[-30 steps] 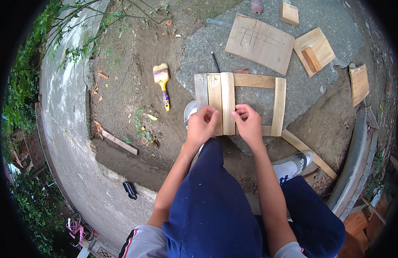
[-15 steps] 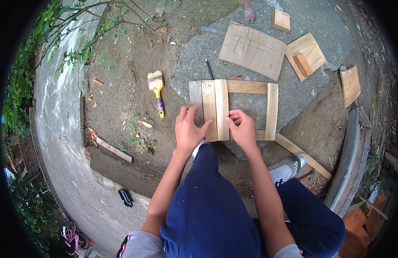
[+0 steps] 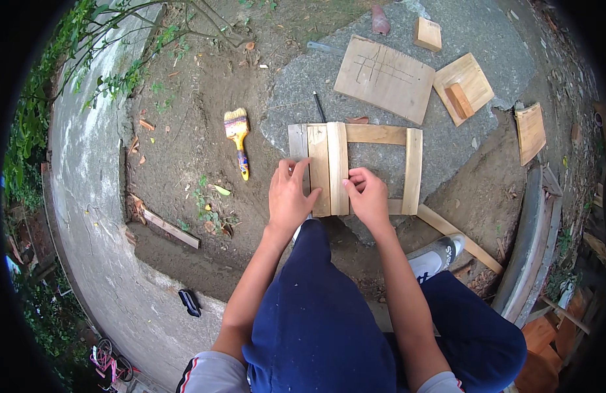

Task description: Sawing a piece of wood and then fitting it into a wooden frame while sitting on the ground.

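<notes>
A small wooden frame [image 3: 376,133] lies in front of my knees, with slats laid side by side across its left part. My left hand [image 3: 290,196] rests over the left slats, thumb apart from the fingers, fingertips on a pale slat [image 3: 319,144]. At the inner edge of a narrower slat [image 3: 339,150], my right hand [image 3: 368,196] has its fingers curled and its thumb pressed against the wood. A greyish slat [image 3: 297,141] forms the left edge, partly covered by my left fingers. The frame's right side is a single upright strip [image 3: 413,164].
A paintbrush [image 3: 236,141] lies on the soil to the left. Beyond the frame are a pencil [image 3: 318,106], a marked board [image 3: 385,78], a wooden block [image 3: 427,34] and a square board [image 3: 463,82] on a stone slab. A long strip [image 3: 463,239] passes under my shoe [image 3: 440,255].
My left hand has shifted slightly right, and its fingers have drawn in over the slats. My right hand and the frame stay nearly the same.
</notes>
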Demonstrator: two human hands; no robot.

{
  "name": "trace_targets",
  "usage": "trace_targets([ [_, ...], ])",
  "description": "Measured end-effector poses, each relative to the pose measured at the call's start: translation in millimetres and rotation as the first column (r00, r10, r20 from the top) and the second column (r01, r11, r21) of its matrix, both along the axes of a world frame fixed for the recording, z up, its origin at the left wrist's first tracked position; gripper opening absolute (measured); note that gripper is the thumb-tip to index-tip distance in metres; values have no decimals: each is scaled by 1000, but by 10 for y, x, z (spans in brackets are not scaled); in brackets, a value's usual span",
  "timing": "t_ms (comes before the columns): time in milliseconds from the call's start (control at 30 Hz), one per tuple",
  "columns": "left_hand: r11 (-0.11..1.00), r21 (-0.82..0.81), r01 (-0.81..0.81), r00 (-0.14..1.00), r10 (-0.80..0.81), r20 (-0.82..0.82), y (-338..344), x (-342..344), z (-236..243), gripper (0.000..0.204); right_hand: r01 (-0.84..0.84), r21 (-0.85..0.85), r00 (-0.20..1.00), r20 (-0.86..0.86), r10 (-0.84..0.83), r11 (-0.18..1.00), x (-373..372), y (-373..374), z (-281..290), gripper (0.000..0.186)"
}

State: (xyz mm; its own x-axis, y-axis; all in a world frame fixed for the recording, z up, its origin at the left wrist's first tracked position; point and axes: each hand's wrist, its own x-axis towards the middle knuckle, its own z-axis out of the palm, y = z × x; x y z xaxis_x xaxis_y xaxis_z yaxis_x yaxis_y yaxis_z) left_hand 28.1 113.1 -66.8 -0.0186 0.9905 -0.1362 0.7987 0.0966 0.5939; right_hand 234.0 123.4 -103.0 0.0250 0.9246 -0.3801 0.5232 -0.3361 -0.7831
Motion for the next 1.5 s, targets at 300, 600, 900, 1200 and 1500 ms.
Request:
trace_targets([
  [300,965,70,251,968,-248,-42,86,154,47,79,3,-2,1000,-3,-3,1000,-15,8,33,25],
  [600,916,22,400,907,-393,-151,184,210,7,82,-2,8,1000,-9,2,1000,-10,18,44,27],
  [900,880,-64,470,842,-469,-265,216,340,32,89,-7,19,1000,-6,7,1000,-10,13,35,26],
  [1200,891,-7,454,855,-437,-280,187,379,8,91,-9,24,1000,4,9,1000,-9,12,30,26],
  [1500,896,-5,444,856,-426,-295,165,396,-25,90,-9,28,1000,5,9,1000,-2,11,28,26],
])
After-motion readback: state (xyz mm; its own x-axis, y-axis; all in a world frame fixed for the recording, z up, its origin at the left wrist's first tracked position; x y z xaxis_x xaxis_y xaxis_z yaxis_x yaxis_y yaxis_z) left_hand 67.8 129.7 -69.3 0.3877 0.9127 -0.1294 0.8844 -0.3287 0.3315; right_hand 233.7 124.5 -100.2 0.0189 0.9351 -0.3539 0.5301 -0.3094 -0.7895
